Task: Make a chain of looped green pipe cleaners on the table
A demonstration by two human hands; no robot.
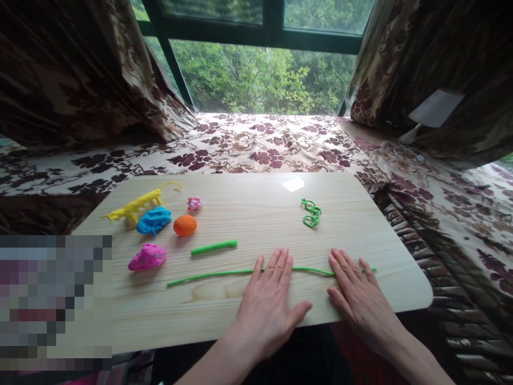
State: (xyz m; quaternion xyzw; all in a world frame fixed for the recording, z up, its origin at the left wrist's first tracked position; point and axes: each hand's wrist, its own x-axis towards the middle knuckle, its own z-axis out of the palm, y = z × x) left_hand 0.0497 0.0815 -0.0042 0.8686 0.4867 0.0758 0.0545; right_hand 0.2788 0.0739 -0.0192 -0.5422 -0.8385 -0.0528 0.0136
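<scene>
A long thin green clay strand [216, 274] stretches across the front part of the wooden table. My left hand [269, 299] lies flat over its middle, fingers extended and thumb out to the side. Over the strand's right part rests my right hand [358, 289], also flat, and the strand's tip pokes out past its fingers. Between the hands a stretch of strand shows bare. A thicker, shorter green clay roll [214, 247] lies just beyond the strand, left of my left hand. Farther back on the right sits a chain of linked green clay rings [311, 213].
At the table's left are a yellow clay animal [138, 206], a blue clay figure [154, 220], a magenta clay lump [147, 257], an orange ball [185, 225] and a small pink-and-white piece [194, 203]. A white lamp [436, 108] stands at the right. Pixelation covers the lower left.
</scene>
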